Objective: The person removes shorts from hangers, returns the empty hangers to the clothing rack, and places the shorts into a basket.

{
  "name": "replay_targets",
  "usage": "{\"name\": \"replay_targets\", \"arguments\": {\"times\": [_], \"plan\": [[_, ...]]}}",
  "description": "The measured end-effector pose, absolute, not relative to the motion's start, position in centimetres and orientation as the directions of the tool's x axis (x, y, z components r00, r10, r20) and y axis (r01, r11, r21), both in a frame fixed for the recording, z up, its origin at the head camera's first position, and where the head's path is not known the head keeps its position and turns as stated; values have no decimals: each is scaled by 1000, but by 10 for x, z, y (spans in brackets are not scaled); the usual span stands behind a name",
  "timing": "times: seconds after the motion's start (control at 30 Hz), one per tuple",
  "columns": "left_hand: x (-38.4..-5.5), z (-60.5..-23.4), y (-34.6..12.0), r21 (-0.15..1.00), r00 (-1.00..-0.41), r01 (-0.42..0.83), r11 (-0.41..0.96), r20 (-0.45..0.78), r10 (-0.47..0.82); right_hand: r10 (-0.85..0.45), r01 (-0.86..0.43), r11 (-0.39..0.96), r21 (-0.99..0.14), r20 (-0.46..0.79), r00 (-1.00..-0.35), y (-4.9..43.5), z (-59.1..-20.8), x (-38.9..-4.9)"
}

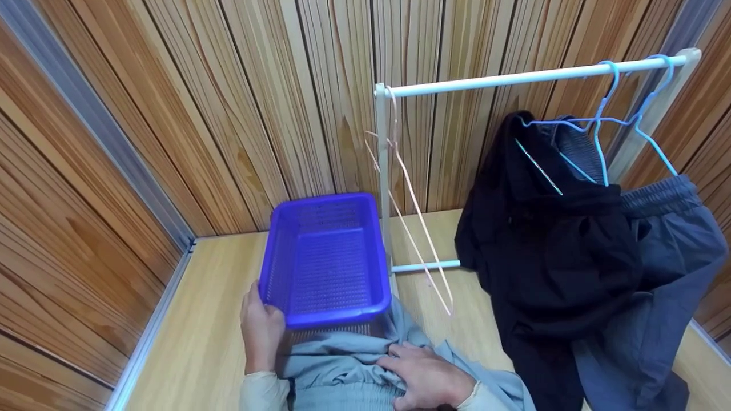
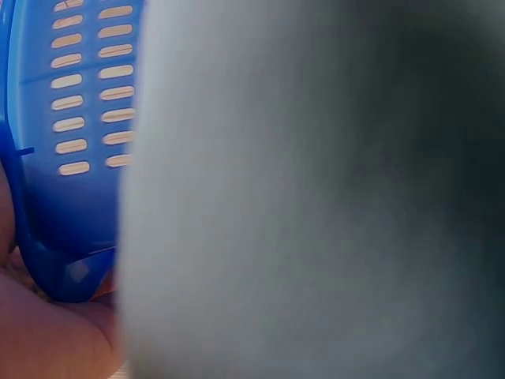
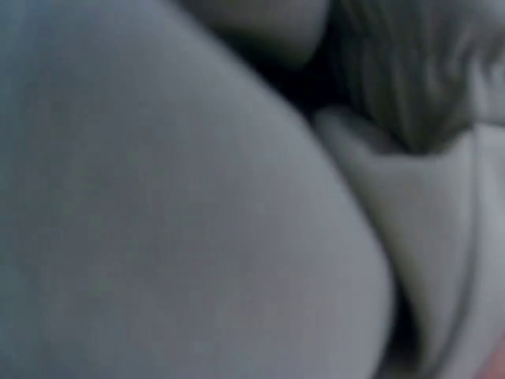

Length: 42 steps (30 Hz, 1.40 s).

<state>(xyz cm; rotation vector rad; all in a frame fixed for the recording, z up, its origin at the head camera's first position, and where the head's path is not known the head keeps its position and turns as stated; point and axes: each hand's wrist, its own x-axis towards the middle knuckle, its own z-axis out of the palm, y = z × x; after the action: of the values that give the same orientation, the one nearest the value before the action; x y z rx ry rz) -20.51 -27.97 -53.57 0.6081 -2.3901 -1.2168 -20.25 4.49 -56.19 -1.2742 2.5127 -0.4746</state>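
Observation:
My left hand [image 1: 261, 322] grips the near left corner of a purple-blue plastic basket [image 1: 385, 285], thumb over the rim; the left wrist view shows its slotted wall [image 2: 91, 201]. The basket's inside, as far as it shows, holds nothing. Grey-green trousers [image 1: 342, 357] with a gathered elastic waistband lie bunched in front of the basket. My right hand [image 1: 425, 374] holds the bunched cloth, back of the hand up, fingers pointing left and partly sunk in the folds. Blurred grey cloth [image 3: 197, 205] fills most of the right wrist view and hides the fingers there.
Right of the basket stands a rack with a white rail [image 1: 514, 79]. A pink hanger [image 1: 420, 211] hangs at its left end. Black trousers [image 1: 548, 262] and dark grey trousers [image 1: 668, 245] hang on blue hangers [image 1: 598, 108] at the right. Wood-patterned walls [image 1: 257, 114] enclose the table.

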Motion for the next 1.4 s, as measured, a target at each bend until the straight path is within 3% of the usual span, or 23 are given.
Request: {"name": "replay_targets", "arguments": {"times": [0.13, 0.3, 0.37, 0.53, 0.87, 1.13, 1.4], "plan": [[-204, -536, -281, 823, -833, -214, 526, 127, -538, -863, -774, 462, -432, -18, -505, 45, -564, -204], [-200, -537, -282, 821, -840, -228, 524, 106, -532, -907, -811, 248, -530, 167, -387, 48, -569, -207], [-199, -537, -283, 827, -846, -237, 510, 83, -527, -899, -805, 179, -566, 238, -367, 49, -570, -209], [-197, -536, -286, 840, -856, -265, 473, 20, -516, -840, -760, 86, -644, 363, -403, 51, -566, -211], [-200, -536, -286, 828, -852, -225, 513, 88, -515, -696, -638, -36, -769, 477, -537, 49, -549, -204], [-202, -532, -284, 835, -864, -243, 493, 44, -502, -620, -622, -225, -750, 602, -502, 45, -535, -201], [-200, -532, -282, 840, -870, -262, 476, 8, -493, -552, -573, -336, -747, 649, -524, 40, -526, -195]]}}
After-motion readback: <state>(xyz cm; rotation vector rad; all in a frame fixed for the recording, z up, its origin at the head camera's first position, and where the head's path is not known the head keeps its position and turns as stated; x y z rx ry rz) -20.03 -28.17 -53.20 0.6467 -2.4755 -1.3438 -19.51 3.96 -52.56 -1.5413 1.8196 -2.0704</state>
